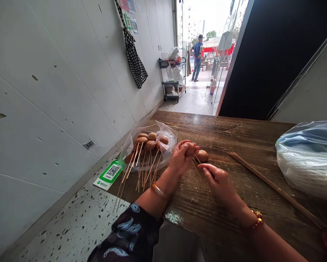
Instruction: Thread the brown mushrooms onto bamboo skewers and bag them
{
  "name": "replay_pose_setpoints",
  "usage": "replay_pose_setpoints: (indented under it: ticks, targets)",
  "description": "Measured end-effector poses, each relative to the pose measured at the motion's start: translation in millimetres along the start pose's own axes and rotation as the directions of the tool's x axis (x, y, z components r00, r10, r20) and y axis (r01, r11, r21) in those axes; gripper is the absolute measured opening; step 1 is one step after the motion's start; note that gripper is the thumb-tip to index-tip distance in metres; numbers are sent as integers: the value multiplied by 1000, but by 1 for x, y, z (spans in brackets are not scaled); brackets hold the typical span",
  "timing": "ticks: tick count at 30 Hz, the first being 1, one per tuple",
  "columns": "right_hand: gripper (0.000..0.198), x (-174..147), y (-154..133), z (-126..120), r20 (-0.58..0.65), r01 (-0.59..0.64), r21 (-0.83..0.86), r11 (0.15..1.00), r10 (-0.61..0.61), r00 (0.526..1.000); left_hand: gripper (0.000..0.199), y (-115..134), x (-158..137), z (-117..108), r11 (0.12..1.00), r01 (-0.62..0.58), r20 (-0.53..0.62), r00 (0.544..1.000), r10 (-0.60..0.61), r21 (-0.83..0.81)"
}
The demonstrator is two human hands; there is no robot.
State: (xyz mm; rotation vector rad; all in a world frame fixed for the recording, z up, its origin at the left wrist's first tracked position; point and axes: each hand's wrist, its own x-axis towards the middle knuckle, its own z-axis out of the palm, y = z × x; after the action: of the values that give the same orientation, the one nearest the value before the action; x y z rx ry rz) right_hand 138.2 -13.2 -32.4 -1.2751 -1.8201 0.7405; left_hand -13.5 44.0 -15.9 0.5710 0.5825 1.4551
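Note:
My left hand [183, 152] is wrapped round a brown, oval, potato-like food piece [190, 149], above the wooden table. A thin wooden skewer [197, 159] meets the piece, and its lower end is pinched in the fingers of my right hand [216, 177]. How deep the skewer sits is hidden by my left fingers. Just behind my hands, another brown oval piece [202, 156] rests on the table. To the left lies a clear plastic bag [167, 154] with several brown pieces [150, 145] in it, their skewers [149, 167] pointing towards me.
A bundle of thin skewers [271, 183] lies at the right on the dark table [220, 131]. Beyond it sits a large clear bag of white stuff [307, 167]. A green QR-code sign [110, 174] lies at the left edge. A person [197, 58] stands outside near a cart [174, 83].

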Motion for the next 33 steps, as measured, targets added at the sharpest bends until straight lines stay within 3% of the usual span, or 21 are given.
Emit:
replay_pose_setpoints:
  ticks: [9,20,33]
  targets:
    - [31,-2,-2,-1,1,22,-84,996,-21,1000,33,-1,-4,4,1000,-19,10,1000,19,-13]
    - [28,-6,2,-2,-51,124,-115,986,-131,990,33,5,-19,15,999,15,105,994,-12,-31]
    - [27,-8,-12,-6,-90,83,-164,983,-98,991,38,2,-27,19,1000,18,125,992,-20,21]
